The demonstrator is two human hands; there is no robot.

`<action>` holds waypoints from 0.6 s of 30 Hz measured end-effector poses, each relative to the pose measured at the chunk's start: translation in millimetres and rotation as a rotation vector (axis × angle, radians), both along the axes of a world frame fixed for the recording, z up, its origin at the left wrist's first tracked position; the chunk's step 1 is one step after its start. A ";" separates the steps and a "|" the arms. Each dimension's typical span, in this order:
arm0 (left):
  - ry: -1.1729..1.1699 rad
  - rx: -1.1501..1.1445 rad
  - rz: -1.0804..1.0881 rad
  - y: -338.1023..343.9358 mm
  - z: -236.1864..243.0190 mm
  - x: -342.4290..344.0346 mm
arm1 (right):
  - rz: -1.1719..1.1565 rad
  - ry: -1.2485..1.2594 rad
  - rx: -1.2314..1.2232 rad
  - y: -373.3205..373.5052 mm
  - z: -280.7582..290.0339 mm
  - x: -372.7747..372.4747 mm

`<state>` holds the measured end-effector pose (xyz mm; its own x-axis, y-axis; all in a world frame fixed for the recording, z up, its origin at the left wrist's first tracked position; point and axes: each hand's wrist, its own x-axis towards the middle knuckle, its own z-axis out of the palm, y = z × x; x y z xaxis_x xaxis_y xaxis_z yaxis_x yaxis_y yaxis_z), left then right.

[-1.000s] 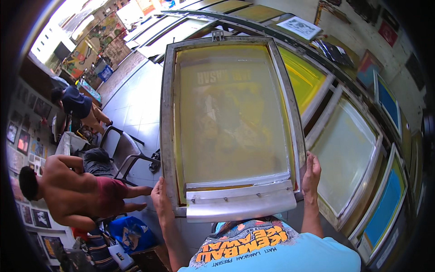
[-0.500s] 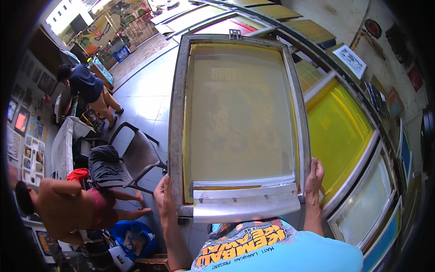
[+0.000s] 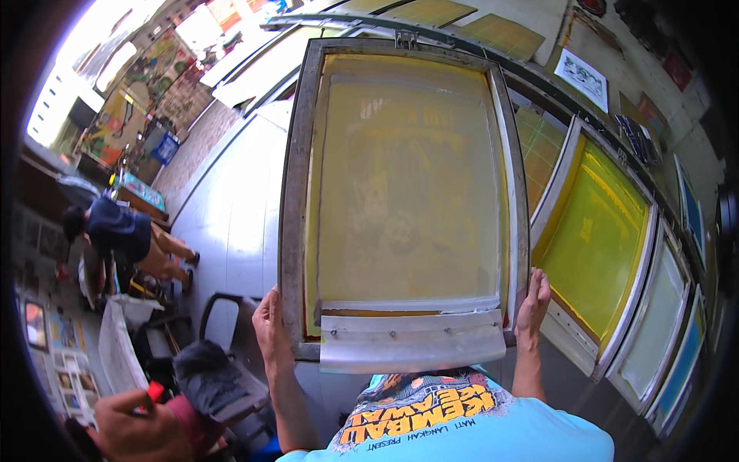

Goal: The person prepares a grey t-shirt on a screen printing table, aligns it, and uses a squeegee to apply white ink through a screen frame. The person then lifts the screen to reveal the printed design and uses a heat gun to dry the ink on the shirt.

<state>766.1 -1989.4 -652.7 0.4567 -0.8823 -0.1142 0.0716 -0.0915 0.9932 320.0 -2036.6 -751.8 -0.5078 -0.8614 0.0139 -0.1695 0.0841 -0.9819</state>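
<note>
A large screen-printing frame [image 3: 295, 200] stretches out in front of my chest, held up between both hands. Its yellowish mesh [image 3: 408, 185] carries a faint pattern, and whitish tape runs along the mesh's inner edges. Across the near end lies a bent silvery metal plate [image 3: 412, 340] with several screws. My left hand [image 3: 271, 327] is closed on the left bar near the lower corner, while my right hand [image 3: 533, 308] grips the right bar at about the same height. The fingers under the frame are partly hidden. At the far end sits a small metal bracket [image 3: 406, 40].
On the right, more screen frames, one with bright yellow mesh [image 3: 596, 239], lean by a long rack. A chair [image 3: 239, 385] with dark cloth stands at lower left. One person [image 3: 135, 427] is close by there; another person [image 3: 123, 227] bends over farther back.
My view has turned rightward: the chair and both people have shifted left or down in the picture. The screen-printing frame stays between my hands, tilted slightly differently.
</note>
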 end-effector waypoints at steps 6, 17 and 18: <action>-0.077 0.017 -0.085 -132.9 3.6 11.2 | -0.232 0.055 0.066 -58.9 9.9 33.5; -0.206 0.173 -0.343 -325.5 -32.3 24.9 | -0.572 0.121 0.185 -99.2 -7.7 65.2; -0.273 0.166 -0.394 -343.3 -37.9 25.5 | -0.603 0.122 0.203 -99.6 -8.6 70.8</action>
